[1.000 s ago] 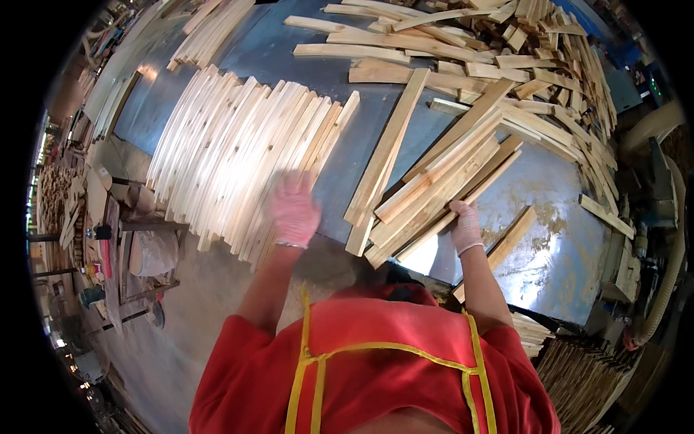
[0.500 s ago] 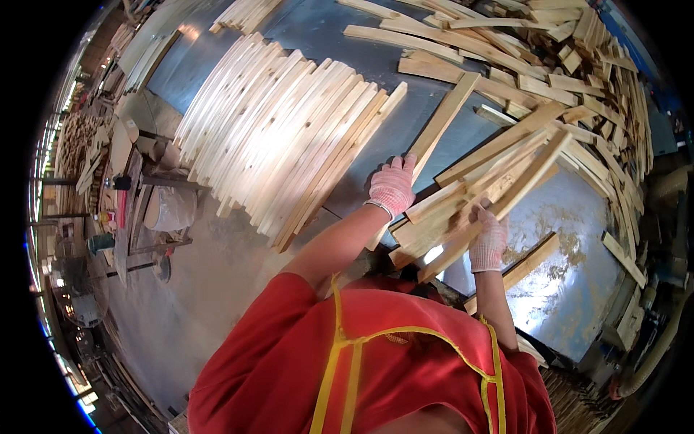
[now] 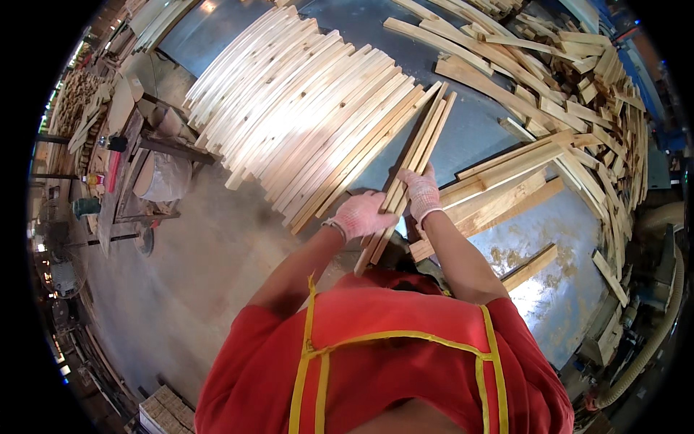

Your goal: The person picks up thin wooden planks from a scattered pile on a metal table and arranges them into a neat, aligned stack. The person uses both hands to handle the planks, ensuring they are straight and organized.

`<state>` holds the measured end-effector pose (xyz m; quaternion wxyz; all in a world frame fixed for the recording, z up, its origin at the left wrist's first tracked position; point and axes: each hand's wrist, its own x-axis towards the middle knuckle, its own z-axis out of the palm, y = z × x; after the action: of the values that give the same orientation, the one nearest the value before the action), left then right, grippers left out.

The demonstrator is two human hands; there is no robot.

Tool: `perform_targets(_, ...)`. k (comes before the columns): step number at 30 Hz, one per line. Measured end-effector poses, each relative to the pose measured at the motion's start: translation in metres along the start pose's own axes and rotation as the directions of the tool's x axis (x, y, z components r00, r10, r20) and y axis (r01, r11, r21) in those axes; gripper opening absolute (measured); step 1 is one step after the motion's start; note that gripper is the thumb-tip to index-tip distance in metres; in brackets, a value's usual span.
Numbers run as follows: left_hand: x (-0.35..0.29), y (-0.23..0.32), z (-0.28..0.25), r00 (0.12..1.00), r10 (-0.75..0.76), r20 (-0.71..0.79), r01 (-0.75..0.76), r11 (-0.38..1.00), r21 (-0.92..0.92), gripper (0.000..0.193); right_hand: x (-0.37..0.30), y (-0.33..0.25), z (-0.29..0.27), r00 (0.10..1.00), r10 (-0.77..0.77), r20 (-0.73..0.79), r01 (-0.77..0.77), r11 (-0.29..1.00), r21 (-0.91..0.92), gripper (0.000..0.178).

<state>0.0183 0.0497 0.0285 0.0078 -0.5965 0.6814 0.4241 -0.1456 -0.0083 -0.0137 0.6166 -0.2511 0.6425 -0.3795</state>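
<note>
A small bundle of narrow wooden strips (image 3: pixel 425 137) slants from in front of my body toward the far end of the row. My left hand (image 3: pixel 361 215), in a pinkish knit glove, is closed around the bundle's near part from the left. Gloved the same way, my right hand (image 3: pixel 421 192) grips it from the right, a little farther up. The palms hide where the strips meet my fingers. Just left of the bundle, many pale strips lie side by side in a wide row (image 3: pixel 289 116). Several wider boards (image 3: pixel 499 199) rest right of my right hand.
A jumbled heap of offcuts (image 3: pixel 578 94) covers the metal table's right side. One short piece (image 3: pixel 531 266) lies near the table's front right. At left stand a wooden rack (image 3: pixel 170 150) and a clear plastic bag (image 3: pixel 168 182). A ribbed hose (image 3: pixel 661 343) curves at far right.
My right hand has moved left from the boards to the strips by my left hand. Strips now lie together in both hands. My left hand has slid nearer my body, and the view has shifted.
</note>
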Motion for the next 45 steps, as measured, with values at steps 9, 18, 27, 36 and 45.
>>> perform_targets(9, -0.01, -0.069, 0.009, 0.769, 0.311, -0.558, 0.185, 0.728, 0.661, 0.06, 0.015, 0.017, -0.013, 0.999, -0.011, -0.037, 0.013, 0.998, 0.054, 0.058)
perform_targets(18, -0.008, -0.067, 0.013, 0.812, 0.393, -0.432, 0.102, 0.633, 0.768, 0.056, 0.005, 0.01, -0.02, 0.999, 0.017, 0.05, -0.02, 0.998, 0.06, 0.068)
perform_targets(27, -0.009, -0.084, -0.005, 0.828, 0.333, -0.451, -0.006, 0.81, 0.586, 0.063, -0.004, 0.01, -0.031, 0.994, -0.024, 0.106, 0.02, 0.999, 0.038, 0.078)
perform_targets(36, -0.014, -0.051, 0.026, 0.868, 0.314, -0.385, 0.078, 0.679, 0.73, 0.063, -0.003, 0.015, -0.035, 0.993, -0.044, 0.109, 0.032, 0.993, 0.116, 0.077)
perform_targets(45, -0.023, -0.036, 0.045, 0.959, 0.124, -0.254, -0.056, 0.963, 0.263, 0.086, 0.005, 0.02, -0.038, 0.989, 0.021, 0.144, -0.049, 0.98, 0.191, 0.064)
